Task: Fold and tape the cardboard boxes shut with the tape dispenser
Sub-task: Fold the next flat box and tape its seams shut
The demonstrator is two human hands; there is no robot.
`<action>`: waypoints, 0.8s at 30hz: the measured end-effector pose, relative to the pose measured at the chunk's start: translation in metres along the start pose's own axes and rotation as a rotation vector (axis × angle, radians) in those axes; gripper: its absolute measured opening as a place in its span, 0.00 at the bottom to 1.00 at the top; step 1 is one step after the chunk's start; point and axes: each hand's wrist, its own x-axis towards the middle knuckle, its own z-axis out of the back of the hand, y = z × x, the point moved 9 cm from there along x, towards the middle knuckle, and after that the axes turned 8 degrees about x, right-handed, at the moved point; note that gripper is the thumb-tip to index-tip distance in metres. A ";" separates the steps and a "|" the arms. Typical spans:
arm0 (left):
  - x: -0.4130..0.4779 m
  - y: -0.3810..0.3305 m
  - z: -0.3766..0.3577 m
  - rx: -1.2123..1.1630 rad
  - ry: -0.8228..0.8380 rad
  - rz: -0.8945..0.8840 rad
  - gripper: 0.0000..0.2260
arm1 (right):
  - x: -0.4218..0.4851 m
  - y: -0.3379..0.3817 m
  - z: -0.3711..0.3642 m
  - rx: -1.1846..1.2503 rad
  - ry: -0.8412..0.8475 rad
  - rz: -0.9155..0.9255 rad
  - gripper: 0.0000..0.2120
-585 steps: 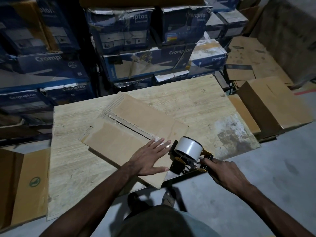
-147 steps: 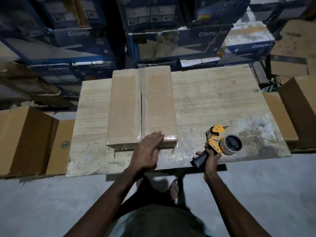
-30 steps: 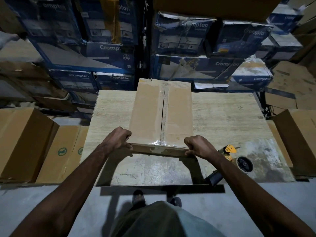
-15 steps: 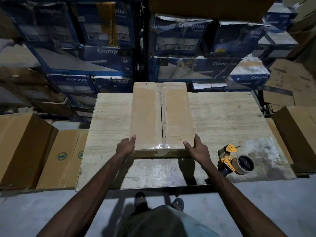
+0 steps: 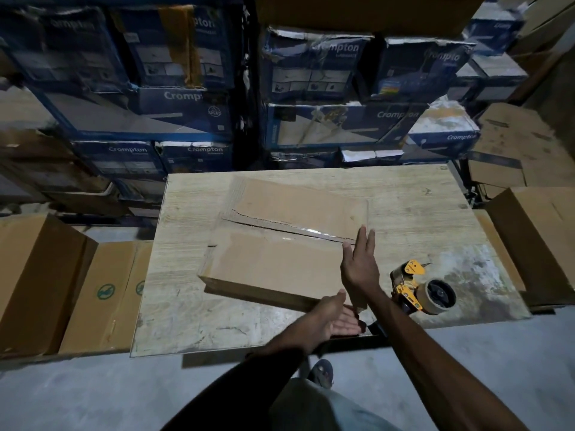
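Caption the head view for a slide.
Left hand and right hand, open, at the right end of the taped cardboard box; tape dispenser lies unheld on the table.

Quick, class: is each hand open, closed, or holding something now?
Left hand: open, fingers straight at the cardboard box's near corner.
Right hand: open, fingers straight against the box's right end.

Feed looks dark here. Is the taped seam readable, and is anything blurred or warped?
Head view: dim overall, brightest on the table; head view: a thin glare streak marks the tape along the seam of the cardboard box, which reads clearly; head view: the blue cartons behind look soft and smeared; head view: the wide angle tilts things near the frame's edges.
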 end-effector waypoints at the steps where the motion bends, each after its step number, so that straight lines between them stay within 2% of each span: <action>1: -0.005 -0.004 0.002 0.118 0.011 -0.006 0.28 | -0.007 -0.004 0.000 0.021 0.017 -0.039 0.33; 3: -0.017 -0.018 0.024 0.414 -0.045 -0.067 0.28 | -0.020 -0.013 0.001 0.034 0.042 -0.096 0.35; 4: -0.026 -0.032 0.046 0.532 -0.156 -0.138 0.27 | -0.029 -0.015 0.002 0.015 0.042 -0.109 0.36; 6: -0.055 -0.073 0.101 0.714 -0.504 -0.344 0.22 | -0.047 -0.016 0.006 -0.039 0.033 -0.105 0.39; 8: -0.103 -0.120 0.158 0.917 -0.951 -0.528 0.15 | -0.065 -0.015 0.002 -0.069 0.054 -0.084 0.42; 9: -0.120 -0.135 0.186 0.951 -1.122 -0.579 0.12 | -0.073 -0.015 -0.004 -0.063 0.072 -0.090 0.43; 10: -0.129 -0.144 0.213 0.961 -1.226 -0.588 0.15 | -0.080 -0.015 -0.009 -0.044 0.089 -0.108 0.44; 12: -0.119 -0.141 0.271 0.963 -1.251 -0.435 0.23 | -0.088 -0.015 -0.016 0.012 0.086 -0.137 0.42; 14: -0.098 -0.119 0.311 0.871 -1.171 -0.249 0.24 | -0.089 -0.018 -0.020 0.067 0.077 -0.171 0.40; 16: -0.088 -0.100 0.325 0.745 -1.129 -0.239 0.22 | -0.088 -0.019 -0.023 0.094 0.078 -0.161 0.37; 21: -0.100 -0.062 0.312 0.480 -1.225 -0.245 0.18 | -0.043 -0.024 -0.009 0.037 0.129 -0.043 0.33; 24: -0.106 -0.033 0.282 0.213 -1.162 -0.227 0.16 | 0.013 -0.029 0.011 -0.076 0.160 0.018 0.33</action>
